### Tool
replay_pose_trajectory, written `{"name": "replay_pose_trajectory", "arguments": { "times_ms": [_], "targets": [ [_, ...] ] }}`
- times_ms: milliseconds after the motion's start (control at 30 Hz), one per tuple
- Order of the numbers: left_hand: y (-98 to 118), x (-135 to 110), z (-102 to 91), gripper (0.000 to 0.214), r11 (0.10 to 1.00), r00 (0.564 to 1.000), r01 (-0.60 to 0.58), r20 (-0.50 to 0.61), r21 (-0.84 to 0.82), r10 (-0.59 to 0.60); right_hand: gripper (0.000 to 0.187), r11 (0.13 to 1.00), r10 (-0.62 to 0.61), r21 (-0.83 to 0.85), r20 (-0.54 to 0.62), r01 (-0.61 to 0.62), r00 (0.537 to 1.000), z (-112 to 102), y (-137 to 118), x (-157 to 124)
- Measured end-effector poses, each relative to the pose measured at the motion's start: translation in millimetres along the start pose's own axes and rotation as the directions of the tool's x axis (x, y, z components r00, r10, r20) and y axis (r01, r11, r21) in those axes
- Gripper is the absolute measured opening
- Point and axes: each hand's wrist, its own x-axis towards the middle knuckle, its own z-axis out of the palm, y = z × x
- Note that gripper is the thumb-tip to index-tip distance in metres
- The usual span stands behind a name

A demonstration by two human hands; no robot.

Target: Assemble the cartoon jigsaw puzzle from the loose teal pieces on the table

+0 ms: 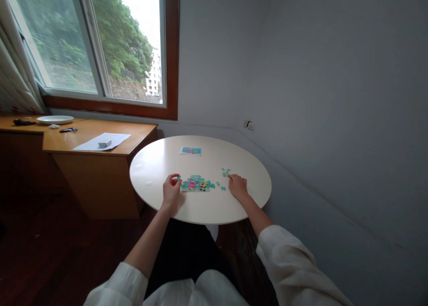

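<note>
Partly joined cartoon jigsaw puzzle with teal, pink and yellow pieces (197,184) lies in the head view on the near half of a glossy white round table (150,163), between my two hands. Its near edge is straight, and its far outline is ragged.

My bare left hand (171,188) is just beside the puzzle's left end, with thumb and forefinger pinching a small teal jigsaw piece (179,178). My bare right hand (238,185) is to the right of the puzzle and apart from it, its fingers bent and pointing down at a little cluster of loose teal jigsaw pieces (225,173); I cannot tell whether these fingertips pinch one. Two more loose teal pieces (223,188) lie between the puzzle and my right hand.

Toward the far edge of the table lies a small rectangular card with a colourful cartoon print (191,151). To the left is a brown wooden desk (100,181), bearing a white sheet of paper (88,143) with a small white box (104,143) on it, and farther back a white round plate (55,119).
</note>
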Motion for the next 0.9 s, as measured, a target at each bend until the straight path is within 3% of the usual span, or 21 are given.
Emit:
{"name": "replay_pose_trajectory", "arguments": {
  "times_ms": [200, 400, 567, 733, 900],
  "targets": [
    [0, 0, -0.1, 0.032, 1.0, 1.0, 0.006, 0.016, -0.002, -0.006, 0.036, 0.993, -0.107, -0.048, 0.097, 0.112, 0.99, 4, -1, 0],
    [1, 0, 0.6, 0.031, 1.0, 1.0, 0.016, 0.013, -0.016, -0.016, 0.032, 1.0, 0.001, -0.03, -0.041, -0.003, 0.999, 3, 3, 1],
    [1, 0, 0.1, 0.029, 0.999, 1.0, 0.017, 0.021, -0.028, -0.017, 0.034, 1.0, -0.006, 0.013, -0.102, 0.007, 0.995, 4, 3, 3],
    [-1, 1, -0.4, 0.03, 1.0, 1.0, 0.004, 0.011, -0.004, -0.004, 0.044, 0.934, 0.263, 0.305, -0.243, -0.184, 0.934, 3, 23, 10],
    [-2, 2, -0.4, 0.032, 1.0, 0.999, 0.017, 0.029, 0.014, -0.018, 0.047, 0.884, 0.371, 0.386, -0.238, -0.263, 0.898, 0, 54, 13]
  ]
}}
